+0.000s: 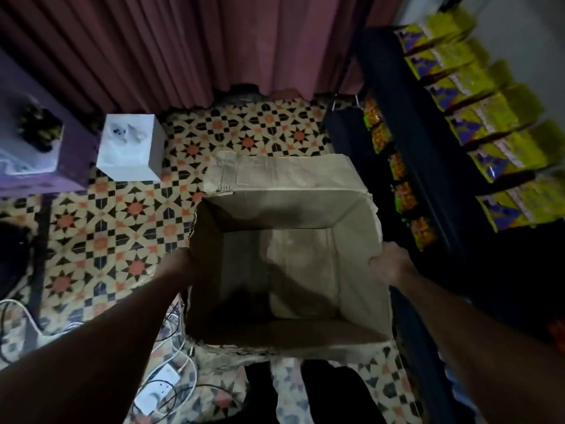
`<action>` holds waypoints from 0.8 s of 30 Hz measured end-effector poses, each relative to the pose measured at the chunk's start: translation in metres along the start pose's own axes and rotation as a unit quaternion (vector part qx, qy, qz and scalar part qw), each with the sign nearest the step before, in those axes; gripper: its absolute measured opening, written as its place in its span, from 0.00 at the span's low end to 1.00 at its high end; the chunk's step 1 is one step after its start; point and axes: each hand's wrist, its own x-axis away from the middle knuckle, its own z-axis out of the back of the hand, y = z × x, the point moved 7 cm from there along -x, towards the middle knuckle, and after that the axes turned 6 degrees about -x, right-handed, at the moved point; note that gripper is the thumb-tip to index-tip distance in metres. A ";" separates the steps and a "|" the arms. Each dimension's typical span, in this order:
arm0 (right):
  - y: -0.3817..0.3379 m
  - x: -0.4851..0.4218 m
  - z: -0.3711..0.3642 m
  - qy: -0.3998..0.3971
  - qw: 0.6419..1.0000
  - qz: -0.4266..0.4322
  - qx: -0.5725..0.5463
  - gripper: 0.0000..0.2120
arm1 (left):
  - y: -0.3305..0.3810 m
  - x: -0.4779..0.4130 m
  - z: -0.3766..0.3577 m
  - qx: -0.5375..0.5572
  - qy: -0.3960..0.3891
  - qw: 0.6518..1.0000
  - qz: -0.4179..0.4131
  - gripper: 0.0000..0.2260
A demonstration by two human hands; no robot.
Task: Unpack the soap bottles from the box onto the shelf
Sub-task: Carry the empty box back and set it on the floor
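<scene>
looking straight down into the cardboard box (pixel 284 209), which is open at the top with its flaps folded out, and all i can see inside is the bare brown bottom and walls, partly in shadow. it sits over the patterned tile floor (pixel 122 228) right in front of the person's legs, but i honestly can't tell if it's resting on the tiles or held up a bit. the right hand (pixel 389 264) is clamped on the top edge of the box's right wall, with the thumb on the inside. the left hand (pixel 180 264) is against the outside of the left wall with its fingers hidden behind the cardboard, so can't tell if it's actually grasping or just pressed there. the dark shelf (pixel 428 166) runs along the right side just beside the box, with a row of yellow and purple packs (pixel 489 117) lined up on it and some smaller orange-ish packets lower down; too dim to read what any of them are. a white carton (pixel 128 148) stands on the floor at the upper left, next to a purple unit (pixel 76 139). a dusty pink curtain (pixel 214 41) hangs across the back, and white cables (pixel 171 356) with a plug adapter (pixel 166 376) lie tangled at the lower left.
</scene>
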 end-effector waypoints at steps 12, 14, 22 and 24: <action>-0.099 -0.194 0.006 -0.053 0.997 0.046 0.035 0.12 | 0.046 -0.120 0.033 0.031 -0.010 0.998 0.062 0.11; -0.109 -0.225 0.001 -0.063 0.996 0.048 0.043 0.12 | 0.056 -0.147 0.027 0.034 -0.018 0.996 0.075 0.12; -0.114 -0.344 -0.055 -0.078 0.994 0.034 0.069 0.13 | 0.075 -0.272 -0.031 0.028 -0.047 0.996 0.067 0.13; -0.114 -0.368 -0.071 -0.077 0.994 0.032 0.069 0.14 | 0.077 -0.297 -0.044 0.027 -0.054 0.996 0.068 0.14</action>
